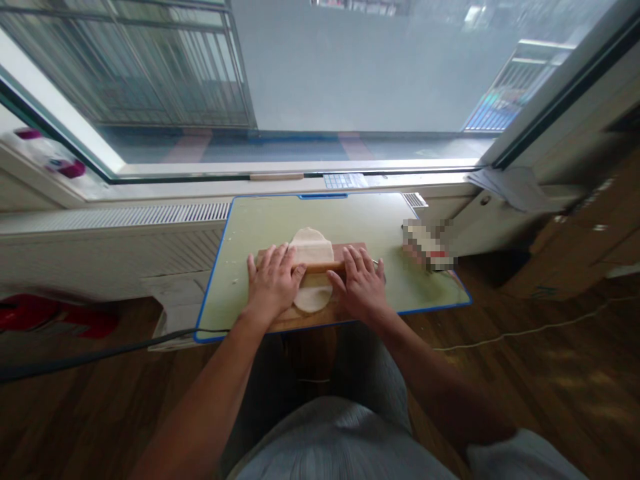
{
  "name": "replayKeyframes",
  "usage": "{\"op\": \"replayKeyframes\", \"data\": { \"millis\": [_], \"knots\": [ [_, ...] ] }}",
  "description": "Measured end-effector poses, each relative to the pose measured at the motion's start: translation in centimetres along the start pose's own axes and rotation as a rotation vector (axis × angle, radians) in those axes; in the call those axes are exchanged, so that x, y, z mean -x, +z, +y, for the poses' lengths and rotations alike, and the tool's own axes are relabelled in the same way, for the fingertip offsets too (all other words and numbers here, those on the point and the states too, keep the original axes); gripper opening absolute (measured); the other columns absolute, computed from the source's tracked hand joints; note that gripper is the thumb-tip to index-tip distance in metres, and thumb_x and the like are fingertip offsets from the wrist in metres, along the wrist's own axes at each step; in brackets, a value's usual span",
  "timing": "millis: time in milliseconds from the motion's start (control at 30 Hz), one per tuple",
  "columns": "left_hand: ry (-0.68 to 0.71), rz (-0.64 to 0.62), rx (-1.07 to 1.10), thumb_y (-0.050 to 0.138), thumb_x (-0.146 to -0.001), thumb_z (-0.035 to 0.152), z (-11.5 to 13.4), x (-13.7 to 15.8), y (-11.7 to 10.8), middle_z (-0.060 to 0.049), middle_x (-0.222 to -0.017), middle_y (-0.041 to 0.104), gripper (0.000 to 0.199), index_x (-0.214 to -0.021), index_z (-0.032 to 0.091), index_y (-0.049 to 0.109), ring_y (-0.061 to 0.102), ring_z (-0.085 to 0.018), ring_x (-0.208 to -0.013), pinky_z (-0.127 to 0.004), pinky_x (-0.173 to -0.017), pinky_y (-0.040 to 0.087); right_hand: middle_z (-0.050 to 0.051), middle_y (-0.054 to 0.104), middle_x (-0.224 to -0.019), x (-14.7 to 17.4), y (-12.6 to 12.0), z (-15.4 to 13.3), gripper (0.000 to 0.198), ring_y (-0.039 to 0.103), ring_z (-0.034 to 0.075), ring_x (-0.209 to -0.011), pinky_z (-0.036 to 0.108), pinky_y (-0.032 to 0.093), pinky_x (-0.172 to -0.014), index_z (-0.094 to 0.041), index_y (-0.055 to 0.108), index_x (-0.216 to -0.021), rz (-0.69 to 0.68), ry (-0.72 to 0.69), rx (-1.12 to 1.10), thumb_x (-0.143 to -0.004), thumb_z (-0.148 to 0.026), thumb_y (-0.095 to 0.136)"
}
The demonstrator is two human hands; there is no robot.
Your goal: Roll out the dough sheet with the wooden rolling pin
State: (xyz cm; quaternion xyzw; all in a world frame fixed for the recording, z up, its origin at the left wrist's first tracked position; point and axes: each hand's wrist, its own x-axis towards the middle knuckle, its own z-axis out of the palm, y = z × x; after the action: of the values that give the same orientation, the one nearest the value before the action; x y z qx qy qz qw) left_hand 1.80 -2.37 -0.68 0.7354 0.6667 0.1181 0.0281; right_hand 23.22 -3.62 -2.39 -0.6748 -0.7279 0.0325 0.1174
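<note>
A wooden rolling pin (323,267) lies crosswise over a flat, pale sheet of dough (311,247), which shows both beyond the pin and on its near side. My left hand (273,280) rests palm down over the pin's left end, fingers pointing forward. Over its right end lies my right hand (361,277), held the same way. Both hands cover the pin's ends, so only its middle shows. Beneath the dough is a brown wooden board (295,322), set on a larger pale green, blue-edged tabletop (360,217).
A blurred-out object (427,247) sits at the tabletop's right. Behind are a radiator (150,217) and a windowsill with a purple-capped bottle (53,153). A red cylinder (60,317) lies at the left. Cardboard boxes (575,247) stand at the right, and a cable (525,333) crosses the floor.
</note>
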Motion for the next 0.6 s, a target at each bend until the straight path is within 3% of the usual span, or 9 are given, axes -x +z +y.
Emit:
{"op": "replayKeyframes", "data": {
  "millis": [367,600],
  "knots": [
    [-0.054,-0.023,-0.020,0.027,-0.111,0.054,0.0,-5.4,0.1,-0.011,-0.173,0.049,0.062,-0.157,0.029,0.060,0.041,-0.034,-0.160,-0.075,-0.132,0.018,0.014,0.050,-0.170,-5.9,-0.8,-0.4,0.073,0.037,0.034,-0.161,0.070,0.017,-0.132,-0.020,0.053,-0.162,-0.070,0.016,-0.011,-0.114,-0.066,0.023],
    [-0.116,-0.156,0.001,0.028,-0.109,0.057,-0.4,-9.5,0.0,-0.009,-0.174,0.047,0.062,-0.156,0.033,0.060,0.041,-0.035,-0.159,-0.075,-0.131,0.021,0.014,0.061,-0.161,-9.8,-1.1,-0.6,0.069,0.044,0.038,-0.154,0.075,0.024,-0.127,-0.022,0.064,-0.150,-0.093,-0.010,0.027,-0.114,-0.066,0.026]
  ]
}}
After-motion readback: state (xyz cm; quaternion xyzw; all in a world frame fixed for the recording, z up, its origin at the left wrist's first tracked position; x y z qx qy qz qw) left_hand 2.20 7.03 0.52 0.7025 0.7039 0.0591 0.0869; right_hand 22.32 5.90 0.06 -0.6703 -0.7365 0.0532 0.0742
